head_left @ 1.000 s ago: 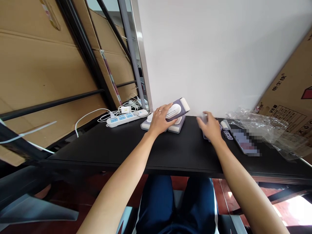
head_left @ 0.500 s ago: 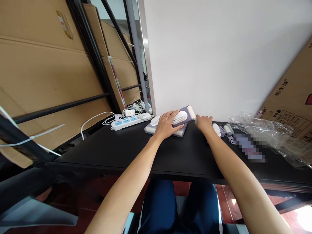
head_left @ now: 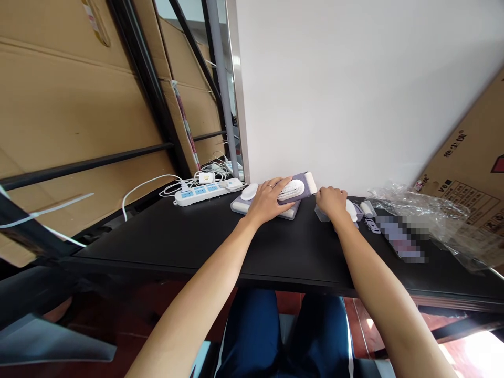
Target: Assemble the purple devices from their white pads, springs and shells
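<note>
device point(head_left: 301, 186) in left hand point(head_left: 268, 202), right hand point(head_left: 331, 202) nearer

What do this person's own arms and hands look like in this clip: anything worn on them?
The left hand wears a thin, shiny ring on one finger. No ring shows on the right hand, though its fingers are partly hidden. Neither wears a glove. The left arm and right arm show no sleeve, watch or bracelet.

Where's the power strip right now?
Head view, left side: the white power strip lies on the black table, left of the left hand.
</note>
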Tool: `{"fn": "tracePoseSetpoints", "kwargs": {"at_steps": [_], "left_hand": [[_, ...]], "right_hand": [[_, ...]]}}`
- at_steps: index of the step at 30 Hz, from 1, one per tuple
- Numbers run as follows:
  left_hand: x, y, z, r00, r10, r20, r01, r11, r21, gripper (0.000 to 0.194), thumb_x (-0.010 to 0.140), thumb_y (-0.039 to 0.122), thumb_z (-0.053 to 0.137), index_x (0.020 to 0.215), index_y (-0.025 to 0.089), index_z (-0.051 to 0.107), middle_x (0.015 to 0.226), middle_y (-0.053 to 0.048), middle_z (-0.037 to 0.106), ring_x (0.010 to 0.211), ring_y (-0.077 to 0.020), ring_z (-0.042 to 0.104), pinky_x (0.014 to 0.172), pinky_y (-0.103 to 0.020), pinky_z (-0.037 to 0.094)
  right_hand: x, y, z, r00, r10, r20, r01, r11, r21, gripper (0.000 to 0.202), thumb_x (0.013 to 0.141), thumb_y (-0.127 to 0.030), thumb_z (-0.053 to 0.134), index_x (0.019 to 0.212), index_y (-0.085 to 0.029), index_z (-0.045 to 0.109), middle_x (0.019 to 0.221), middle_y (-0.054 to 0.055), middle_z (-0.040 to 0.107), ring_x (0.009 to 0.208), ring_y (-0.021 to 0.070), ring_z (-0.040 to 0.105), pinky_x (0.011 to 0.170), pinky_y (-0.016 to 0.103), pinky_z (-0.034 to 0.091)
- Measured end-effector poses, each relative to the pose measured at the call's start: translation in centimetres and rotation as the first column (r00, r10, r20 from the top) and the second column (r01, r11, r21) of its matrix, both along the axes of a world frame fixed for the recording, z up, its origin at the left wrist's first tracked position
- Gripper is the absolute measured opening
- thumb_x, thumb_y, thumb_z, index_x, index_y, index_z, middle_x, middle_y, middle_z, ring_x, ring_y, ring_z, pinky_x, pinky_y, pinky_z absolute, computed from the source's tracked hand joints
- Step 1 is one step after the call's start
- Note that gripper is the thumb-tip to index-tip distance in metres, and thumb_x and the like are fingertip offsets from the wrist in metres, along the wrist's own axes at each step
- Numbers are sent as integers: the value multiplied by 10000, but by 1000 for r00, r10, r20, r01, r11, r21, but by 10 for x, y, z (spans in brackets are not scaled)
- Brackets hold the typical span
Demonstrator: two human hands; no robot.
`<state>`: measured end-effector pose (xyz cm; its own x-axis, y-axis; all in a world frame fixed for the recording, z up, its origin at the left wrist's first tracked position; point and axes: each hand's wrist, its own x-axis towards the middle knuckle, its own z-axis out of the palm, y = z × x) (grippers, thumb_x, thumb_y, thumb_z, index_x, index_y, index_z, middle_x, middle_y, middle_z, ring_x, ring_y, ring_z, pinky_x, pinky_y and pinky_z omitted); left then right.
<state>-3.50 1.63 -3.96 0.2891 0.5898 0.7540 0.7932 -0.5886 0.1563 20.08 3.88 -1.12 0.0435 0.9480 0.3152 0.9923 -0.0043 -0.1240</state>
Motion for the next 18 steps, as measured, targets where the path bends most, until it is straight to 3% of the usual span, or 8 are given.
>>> {"fn": "tracePoseSetpoints", "kwargs": {"at_steps": [2,5,7,9,13,18], "left_hand": [[0,0,1,1000,9,-12,-9,1000,24,780,911,433,787,1610,291,472,1512,-125,619,1403,-328,575,1195,-489,427],[2,-2,3,998,47,-36,-44,995,86,841,911,398,791,1648,256,413,1548,-155,599,1442,-346,546,1244,-528,362],[3,-5,3,995,73,-66,-64,990,126,802,918,344,777,1639,263,433,1568,-152,590,1474,-353,519,1288,-565,288],[4,-7,2,991,86,-98,-70,985,157,720,938,296,739,1610,297,480,1583,-133,585,1498,-353,497,1312,-597,232],[3,-5,-1,989,90,-114,-64,975,211,612,968,237,669,1563,292,536,1579,-139,589,1507,-346,488,1276,-590,327],[-1,1,-3,993,49,-106,-23,971,240,630,942,151,649,1548,291,545,1565,-134,587,1519,-336,474,1253,-552,409]], "right_hand": [[4,-12,7,929,113,-352,-72,989,126,614,1102,-542,234,1180,-200,738,1177,180,770,1117,345,703,988,490,460],[3,-27,10,562,228,-795,-220,968,123,725,1032,-759,233,1317,-246,658,984,99,775,784,254,726,715,371,531],[-3,-34,7,349,196,-916,-340,938,71,746,992,-813,301,1381,-254,606,930,83,763,677,221,701,575,317,508],[-11,-38,3,224,176,-959,-416,907,70,703,984,-810,354,1309,-248,624,898,78,751,644,197,689,525,283,501],[-22,-38,-5,98,200,-975,-461,877,134,565,1006,-727,411,1122,-224,641,826,55,700,623,164,659,532,256,529],[-15,-37,-4,103,190,-976,-499,859,114,441,1001,-651,467,1054,-238,613,770,28,645,597,167,610,521,270,533]]}}
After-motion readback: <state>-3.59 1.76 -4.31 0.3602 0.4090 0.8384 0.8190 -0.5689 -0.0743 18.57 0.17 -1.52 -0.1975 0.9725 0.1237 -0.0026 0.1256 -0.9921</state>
